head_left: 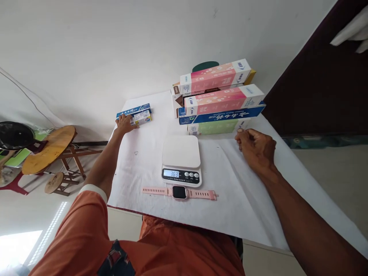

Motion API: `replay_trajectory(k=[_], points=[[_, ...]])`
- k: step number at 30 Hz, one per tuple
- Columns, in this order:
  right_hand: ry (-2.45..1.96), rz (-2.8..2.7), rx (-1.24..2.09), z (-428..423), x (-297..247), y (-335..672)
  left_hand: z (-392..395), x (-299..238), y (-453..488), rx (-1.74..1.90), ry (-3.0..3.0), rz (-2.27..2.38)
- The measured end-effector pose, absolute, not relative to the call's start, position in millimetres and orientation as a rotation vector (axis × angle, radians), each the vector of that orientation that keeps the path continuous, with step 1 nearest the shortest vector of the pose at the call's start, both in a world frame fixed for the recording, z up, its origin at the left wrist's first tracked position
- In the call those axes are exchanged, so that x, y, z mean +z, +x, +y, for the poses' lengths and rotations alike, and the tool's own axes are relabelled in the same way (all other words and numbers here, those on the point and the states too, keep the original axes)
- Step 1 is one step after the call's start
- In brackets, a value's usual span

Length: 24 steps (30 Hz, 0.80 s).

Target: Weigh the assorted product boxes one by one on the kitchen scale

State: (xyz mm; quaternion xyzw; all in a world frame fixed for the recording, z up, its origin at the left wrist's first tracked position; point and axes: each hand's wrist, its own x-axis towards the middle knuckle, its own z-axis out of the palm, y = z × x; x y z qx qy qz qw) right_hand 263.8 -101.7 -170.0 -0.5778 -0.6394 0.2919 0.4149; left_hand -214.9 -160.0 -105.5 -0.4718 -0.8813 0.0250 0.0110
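Clock positions are taken from the digital scale [181,151] at the centre of the white-covered table [129,184]. The left hand [125,124] is at ten o'clock, its fingers over the near-left ends of a small blue carton [143,107] and a white-and-yellow box [143,117], which lie side by side; whether it grasps either or merely rests on them cannot be told. The right hand [257,147] is loosely clenched at three o'clock, no object visible in it, beside the green carton [214,128]. A long blue carton [224,115] and pink cartons [227,101] are grouped at one o'clock; a pink smartwatch [179,192] lies at six. Step in hand, in this inspector's judgement: handling the small packages. Any lift from here calls for closing thumb and fingers securely around one package, clear of its neighbour.
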Motion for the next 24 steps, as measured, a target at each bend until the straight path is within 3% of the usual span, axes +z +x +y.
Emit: replay_trajectory(k=[16, 24], points=[[-1.460, -1.654, 0.764, -103, -162, 263, -255, -99, -210, -0.261, -1.642, -2.792], [-1.387, -1.645, 0.724, -104, -168, 264, -264, -79, -122, -0.733, -2.133, -2.500]])
